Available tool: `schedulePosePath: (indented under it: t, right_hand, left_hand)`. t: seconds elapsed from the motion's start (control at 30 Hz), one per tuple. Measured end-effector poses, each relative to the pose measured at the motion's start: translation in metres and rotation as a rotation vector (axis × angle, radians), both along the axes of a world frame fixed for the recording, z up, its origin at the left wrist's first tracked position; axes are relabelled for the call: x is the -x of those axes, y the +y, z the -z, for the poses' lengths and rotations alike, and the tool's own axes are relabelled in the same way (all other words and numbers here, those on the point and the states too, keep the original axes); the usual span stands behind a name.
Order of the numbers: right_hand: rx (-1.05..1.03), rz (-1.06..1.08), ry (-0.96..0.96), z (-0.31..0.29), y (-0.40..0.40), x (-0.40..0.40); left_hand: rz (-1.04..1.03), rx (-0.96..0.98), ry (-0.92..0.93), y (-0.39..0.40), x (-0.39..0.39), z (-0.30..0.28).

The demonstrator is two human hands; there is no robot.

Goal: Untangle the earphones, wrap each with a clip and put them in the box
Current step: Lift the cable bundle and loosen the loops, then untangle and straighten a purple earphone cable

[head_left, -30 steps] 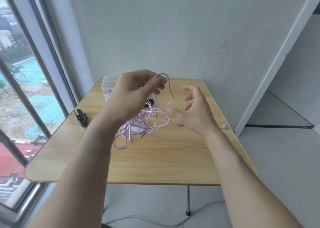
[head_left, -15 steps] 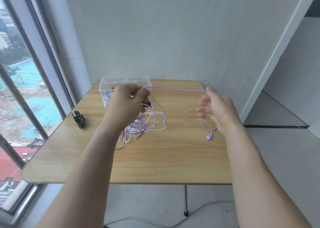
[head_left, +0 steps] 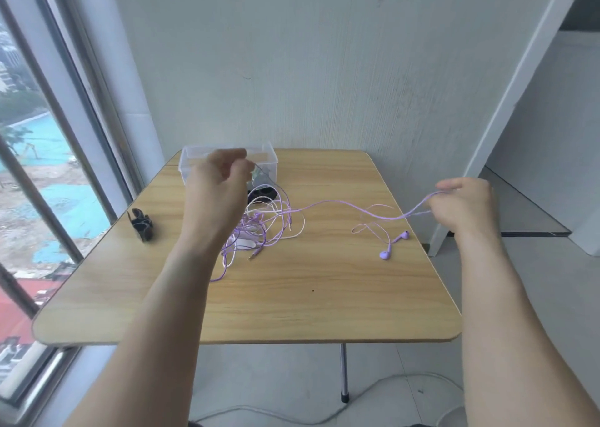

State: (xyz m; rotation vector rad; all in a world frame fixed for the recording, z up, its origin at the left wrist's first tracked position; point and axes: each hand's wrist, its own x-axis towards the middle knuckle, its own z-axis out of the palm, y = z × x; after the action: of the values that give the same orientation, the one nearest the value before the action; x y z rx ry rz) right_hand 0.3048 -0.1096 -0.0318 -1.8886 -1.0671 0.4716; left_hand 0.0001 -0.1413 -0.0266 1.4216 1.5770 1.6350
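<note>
The left hand (head_left: pixel 220 179) is raised above the far left part of the light wooden bench (head_left: pixel 292 296), its fingers curled and pinching a thin lilac earphone cable (head_left: pixel 337 203) just in front of the clear plastic box (head_left: pixel 194 153). The right hand (head_left: pixel 464 205) is held out past the bench's right edge, fingers curled round the same cable, which runs slack from it back toward the left hand. Two lilac earbuds (head_left: pixel 386 254) lie on the bench below and left of the right hand, their thin leads looping up to the held cable. Beneath and just right of the left hand sits a tangled heap of lilac and white earphone cables (head_left: pixel 259 231), with a small metal plug poking out at its near side. A black clip (head_left: pixel 262 193) lies between this heap and the box, close under the left hand. Another cluster of black clips (head_left: pixel 141 225) rests well to the left of the left hand, near the window-side edge of the bench.
</note>
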Motion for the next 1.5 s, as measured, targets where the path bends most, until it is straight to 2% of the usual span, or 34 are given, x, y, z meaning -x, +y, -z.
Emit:
schedulePosePath:
  t: [0.1, 0.2, 0.27, 0.4, 0.47, 0.53, 0.67, 0.77, 0.87, 1.07, 1.17, 1.23, 1.37, 1.5]
  right_hand:
    - [0.062, -0.091, -0.125, -0.010, -0.006, 0.002]
    - [0.186, -0.311, -0.177, -0.014, -0.012, 0.012]
    - [0.164, -0.481, -0.117, -0.015, -0.016, 0.023]
    - [-0.016, -0.816, 0.057, -0.017, -0.023, 0.062]
    - [-0.028, -0.991, 0.167, -0.018, -0.029, 0.084]
    - [-0.044, -1.063, 0.271, -0.018, -0.032, 0.100]
    - [-0.139, -0.990, 0.413, -0.021, -0.031, 0.105]
    - [-0.168, -0.941, 0.670, -0.027, -0.027, 0.099]
    - [-0.342, -0.784, 0.893, -0.035, -0.021, 0.088]
    - [-0.556, -0.527, 1.136, -0.036, -0.015, 0.066]
    - [-0.507, -0.464, 1.092, -0.034, -0.013, 0.061]
    - [-0.397, -0.433, 0.936, -0.031, -0.012, 0.058]
    - [-0.245, -0.404, 0.613, -0.020, -0.007, 0.052]
    - [-0.109, -0.385, 0.355, -0.012, -0.005, 0.048]
  left_hand:
    - [0.124, 0.113, -0.068, -0.001, -0.002, -0.001]
    - [0.215, 0.143, 0.096, -0.004, -0.006, -0.001]
    - [0.249, 0.106, 0.198, -0.008, -0.011, 0.002]
    - [0.228, -0.007, 0.227, -0.013, -0.023, 0.001]
    - [0.219, -0.076, 0.303, -0.016, -0.028, 0.000]
    - [0.186, -0.131, 0.389, -0.016, -0.030, 0.000]
    - [0.080, -0.158, 0.401, -0.011, -0.025, 0.002]
    - [0.131, -0.094, 0.341, -0.008, -0.020, 0.006]
    - [0.170, -0.034, 0.373, -0.004, -0.014, 0.014]
    - [0.118, 0.123, 0.396, 0.003, -0.007, 0.022]
    - [0.110, 0.139, 0.366, 0.002, -0.010, 0.021]
    - [0.109, 0.089, 0.339, 0.001, -0.012, 0.020]
    - [0.261, 0.087, 0.047, -0.001, -0.012, 0.013]
    - [0.588, 0.336, -0.278, -0.006, -0.010, 0.008]
